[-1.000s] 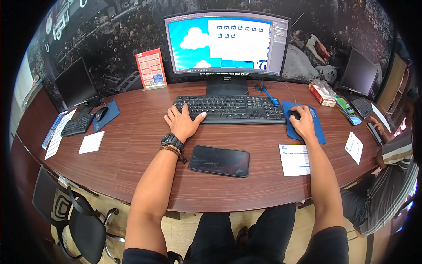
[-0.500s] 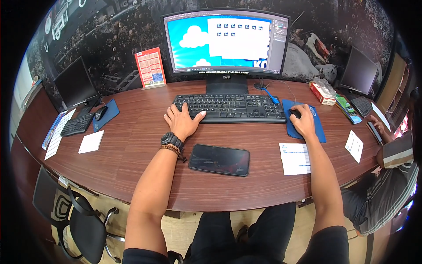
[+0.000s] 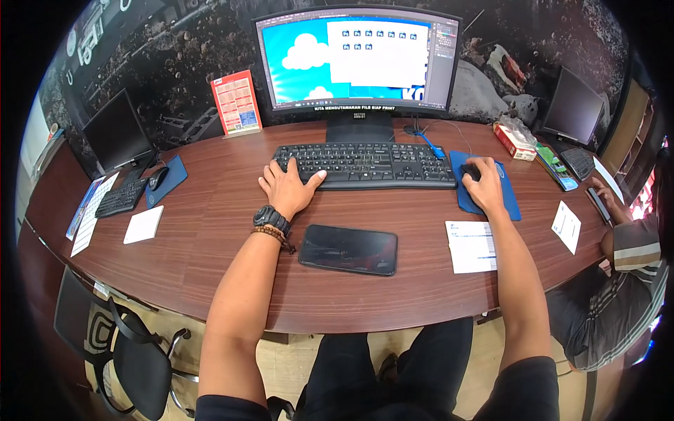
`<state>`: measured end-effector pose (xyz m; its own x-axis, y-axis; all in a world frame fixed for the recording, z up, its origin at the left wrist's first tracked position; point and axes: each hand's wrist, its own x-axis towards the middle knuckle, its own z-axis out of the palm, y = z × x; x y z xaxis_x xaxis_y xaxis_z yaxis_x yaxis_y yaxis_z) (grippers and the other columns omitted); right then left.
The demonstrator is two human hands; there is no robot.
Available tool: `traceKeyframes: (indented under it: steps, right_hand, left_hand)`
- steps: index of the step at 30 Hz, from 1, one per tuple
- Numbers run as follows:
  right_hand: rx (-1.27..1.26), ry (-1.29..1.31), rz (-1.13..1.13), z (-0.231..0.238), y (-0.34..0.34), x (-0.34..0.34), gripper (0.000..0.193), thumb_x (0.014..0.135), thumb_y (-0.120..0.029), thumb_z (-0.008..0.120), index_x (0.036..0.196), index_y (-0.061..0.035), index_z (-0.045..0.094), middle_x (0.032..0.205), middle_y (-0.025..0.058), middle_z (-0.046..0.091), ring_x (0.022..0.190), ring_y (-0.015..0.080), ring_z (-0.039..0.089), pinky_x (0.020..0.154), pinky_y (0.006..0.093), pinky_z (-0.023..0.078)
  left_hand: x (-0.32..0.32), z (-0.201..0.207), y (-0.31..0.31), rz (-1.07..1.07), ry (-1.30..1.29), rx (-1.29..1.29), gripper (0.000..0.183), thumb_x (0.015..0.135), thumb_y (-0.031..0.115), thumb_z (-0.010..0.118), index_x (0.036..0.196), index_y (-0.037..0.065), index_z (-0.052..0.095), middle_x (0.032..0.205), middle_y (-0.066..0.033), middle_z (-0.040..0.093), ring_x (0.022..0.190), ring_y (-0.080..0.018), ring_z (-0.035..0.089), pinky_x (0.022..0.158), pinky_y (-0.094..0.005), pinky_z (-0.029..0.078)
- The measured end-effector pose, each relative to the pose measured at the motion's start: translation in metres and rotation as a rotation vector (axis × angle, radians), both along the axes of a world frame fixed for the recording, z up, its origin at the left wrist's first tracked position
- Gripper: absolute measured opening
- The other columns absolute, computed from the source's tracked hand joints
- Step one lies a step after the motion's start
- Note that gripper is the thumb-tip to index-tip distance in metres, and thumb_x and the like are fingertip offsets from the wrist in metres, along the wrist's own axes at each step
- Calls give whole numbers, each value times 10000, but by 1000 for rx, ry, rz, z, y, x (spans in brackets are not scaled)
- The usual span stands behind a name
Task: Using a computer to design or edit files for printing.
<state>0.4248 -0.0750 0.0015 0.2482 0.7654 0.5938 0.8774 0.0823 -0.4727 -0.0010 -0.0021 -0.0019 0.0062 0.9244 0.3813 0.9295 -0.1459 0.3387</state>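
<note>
One splayed left hand [image 3: 286, 189] of mine rests at the left end of the keyboard [image 3: 365, 165], likely for reach; well apart, my right hand [image 3: 487, 185] wraps the mouse [image 3: 469, 170], on its blue pad [image 3: 511, 203] presumably for smooth sliding.

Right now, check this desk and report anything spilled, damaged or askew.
Nothing looks spilled or damaged. Mildly untidy: the end of the blue cable overlaps the far right corner of the keyboard, and the black phone lies slightly askew to it.

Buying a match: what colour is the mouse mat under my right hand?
The mouse mat is blue; head view.
</note>
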Motion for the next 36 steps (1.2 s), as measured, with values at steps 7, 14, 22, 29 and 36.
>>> traceKeyframes:
  steps: [7,14,22,29,36]
  right_hand:
    - [20,-41,20,-6,7,8,346,814,-197,647,1136,-77,683,1157,157,598,1099,362,606,955,421,488]
    - [-14,-65,0,-5,8,7,348,855,-246,674,1156,-72,692,1190,175,602,1123,369,601,972,424,484]
    - [-46,-40,-19,-7,9,10,357,871,-275,675,1176,-88,691,1227,182,584,1149,374,595,986,425,480]
    - [-39,-44,-26,0,4,-2,291,870,-243,662,1113,-89,703,1259,163,563,1192,379,560,1014,433,457]
    - [36,-430,197,7,1,-15,128,858,-175,634,925,-82,691,1258,140,561,1392,385,366,1153,607,246]
  left_hand:
    - [2,2,2,36,56,12,917,864,717,565,1432,2,478,1457,-326,342,1396,-472,268,1137,-608,175]
    - [0,4,4,23,60,-38,956,856,740,546,1457,5,442,1466,-335,323,1401,-488,244,1138,-645,137]
    - [2,3,2,17,49,-36,953,855,737,548,1460,9,444,1466,-330,330,1401,-483,251,1143,-637,138]
    - [1,3,2,30,57,-25,942,861,733,548,1453,6,455,1464,-332,333,1410,-480,249,1145,-624,147]
    - [2,3,2,34,73,-18,928,870,725,546,1446,3,466,1449,-327,352,1408,-469,258,1140,-606,168]
